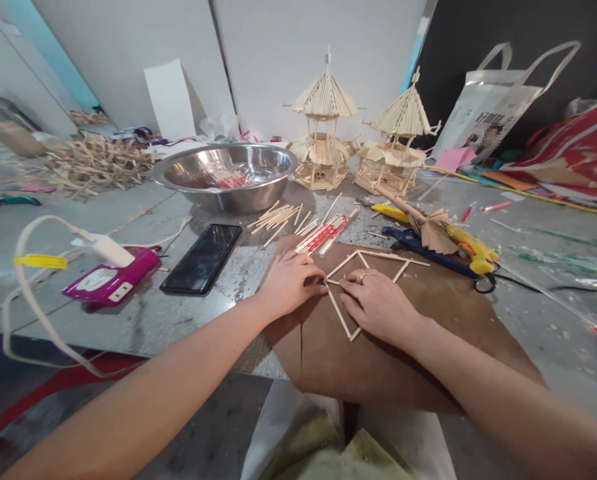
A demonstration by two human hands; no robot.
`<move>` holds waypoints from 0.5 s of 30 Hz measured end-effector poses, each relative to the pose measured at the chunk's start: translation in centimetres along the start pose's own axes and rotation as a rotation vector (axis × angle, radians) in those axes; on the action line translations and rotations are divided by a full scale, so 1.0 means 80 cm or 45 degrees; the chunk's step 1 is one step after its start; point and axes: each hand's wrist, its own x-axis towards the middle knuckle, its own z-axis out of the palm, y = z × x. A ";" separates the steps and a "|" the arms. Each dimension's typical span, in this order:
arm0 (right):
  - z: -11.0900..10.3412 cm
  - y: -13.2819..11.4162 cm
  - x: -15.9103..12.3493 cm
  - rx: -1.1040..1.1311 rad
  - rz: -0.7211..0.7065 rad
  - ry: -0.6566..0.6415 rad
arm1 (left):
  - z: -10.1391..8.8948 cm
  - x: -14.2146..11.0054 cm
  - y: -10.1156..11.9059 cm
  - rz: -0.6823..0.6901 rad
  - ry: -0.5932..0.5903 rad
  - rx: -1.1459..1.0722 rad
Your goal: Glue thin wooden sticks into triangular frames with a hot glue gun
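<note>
A frame of thin wooden sticks (339,312) lies on a brown sheet (408,373), its sticks meeting at angled corners. At its left corner, my left hand (291,283) has thumb and fingertips closed around the joint. My right hand (381,303) reaches over the middle of the frame, its fingers pinching a short wooden stick (332,282) whose end meets that same corner. Part of the frame is hidden beneath my right hand. Just beyond my left hand are loose bare sticks (277,219) and sticks in red-and-white paper wrappers (328,233).
Behind stand a steel basin (198,190) and two stick-built pagoda models (326,127), (396,140). To the left are a black phone (202,260) and a purple power strip (116,277) with a white cable. A blue-and-yellow glue gun (438,250) lies right, near a white bag (483,107).
</note>
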 end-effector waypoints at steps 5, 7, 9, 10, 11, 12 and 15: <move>0.002 0.000 0.001 -0.032 0.000 0.020 | 0.000 0.001 -0.001 0.002 0.009 0.016; 0.002 0.000 0.001 -0.046 0.007 0.011 | -0.001 0.001 -0.001 0.000 0.007 0.015; 0.002 0.001 0.001 -0.056 0.014 0.008 | -0.001 0.001 -0.001 0.001 0.003 0.010; 0.002 0.001 0.001 -0.061 0.015 0.007 | -0.001 0.001 -0.001 0.003 0.004 0.008; 0.003 0.001 0.001 -0.066 0.016 0.005 | -0.001 0.001 -0.001 0.005 0.007 0.007; 0.003 0.001 0.002 -0.069 0.016 0.000 | -0.001 0.001 -0.002 0.008 0.010 0.007; 0.005 0.002 0.002 -0.067 0.015 -0.023 | -0.001 0.001 -0.001 0.015 0.015 0.009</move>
